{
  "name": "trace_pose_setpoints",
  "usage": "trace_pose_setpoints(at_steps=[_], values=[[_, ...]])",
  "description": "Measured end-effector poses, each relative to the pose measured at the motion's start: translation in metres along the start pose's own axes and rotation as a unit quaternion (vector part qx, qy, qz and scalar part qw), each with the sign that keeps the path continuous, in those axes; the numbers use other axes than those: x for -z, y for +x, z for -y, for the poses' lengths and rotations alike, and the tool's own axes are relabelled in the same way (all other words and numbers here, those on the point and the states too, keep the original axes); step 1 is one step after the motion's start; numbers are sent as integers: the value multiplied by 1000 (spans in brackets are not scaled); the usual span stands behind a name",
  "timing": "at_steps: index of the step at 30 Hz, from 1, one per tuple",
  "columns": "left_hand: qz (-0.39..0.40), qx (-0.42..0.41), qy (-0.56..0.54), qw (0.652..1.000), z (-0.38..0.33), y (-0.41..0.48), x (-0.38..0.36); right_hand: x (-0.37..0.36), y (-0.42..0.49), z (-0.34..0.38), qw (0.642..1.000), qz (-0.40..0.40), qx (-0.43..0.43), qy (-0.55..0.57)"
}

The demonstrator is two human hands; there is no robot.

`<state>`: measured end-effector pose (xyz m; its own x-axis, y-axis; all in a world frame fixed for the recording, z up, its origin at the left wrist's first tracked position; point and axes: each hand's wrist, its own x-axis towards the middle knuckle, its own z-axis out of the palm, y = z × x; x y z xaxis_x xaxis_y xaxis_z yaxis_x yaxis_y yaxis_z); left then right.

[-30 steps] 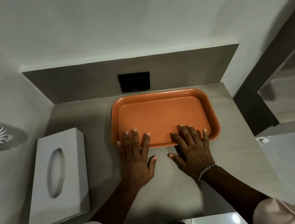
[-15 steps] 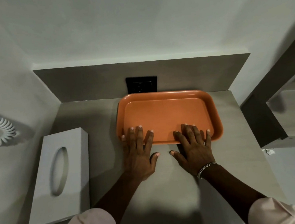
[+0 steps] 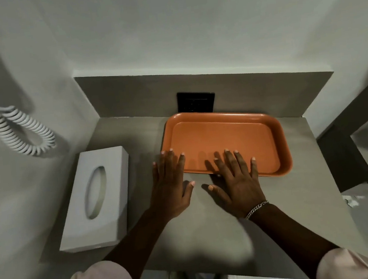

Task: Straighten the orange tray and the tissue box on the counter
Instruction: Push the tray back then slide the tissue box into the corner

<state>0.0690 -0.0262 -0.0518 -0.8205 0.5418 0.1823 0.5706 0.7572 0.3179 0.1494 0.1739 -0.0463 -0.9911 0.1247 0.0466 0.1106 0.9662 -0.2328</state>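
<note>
The orange tray [image 3: 226, 134] lies empty at the back of the grey counter [image 3: 212, 232], its far edge close to the backsplash. My right hand [image 3: 235, 179] lies flat with spread fingers, the fingertips over the tray's near rim. My left hand [image 3: 172, 184] is flat and spread at the tray's near left corner, mostly over bare counter. The white tissue box [image 3: 98, 197] with an oval slot sits at the counter's left side, slightly skewed, apart from both hands.
A black wall socket [image 3: 196, 102] sits in the backsplash behind the tray. A white coiled phone cord [image 3: 17, 130] hangs on the left wall above the tissue box. A dark wooden ledge [image 3: 345, 150] borders the counter on the right.
My left hand has slid leftward off the tray's near edge toward its left corner. The right hand stays at the near rim. The view has tilted and shifted right.
</note>
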Motion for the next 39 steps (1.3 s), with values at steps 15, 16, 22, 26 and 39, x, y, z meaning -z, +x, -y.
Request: trace_pose_setpoints(at_steps=[15,16,22,26,39], values=[[-95,180,53,978,65,-74,64,-12,28,105,971,54,233,25],[-91,199,61,974,70,-77,66,-14,30,110,967,56,246,25],[-49,298,86,949,93,-85,68,-38,46,133,952,96,290,-16],[-44,345,95,933,100,-81,66,-55,59,142,944,125,304,-39],[-19,425,70,902,113,-62,63,-82,61,141,942,145,299,-45]])
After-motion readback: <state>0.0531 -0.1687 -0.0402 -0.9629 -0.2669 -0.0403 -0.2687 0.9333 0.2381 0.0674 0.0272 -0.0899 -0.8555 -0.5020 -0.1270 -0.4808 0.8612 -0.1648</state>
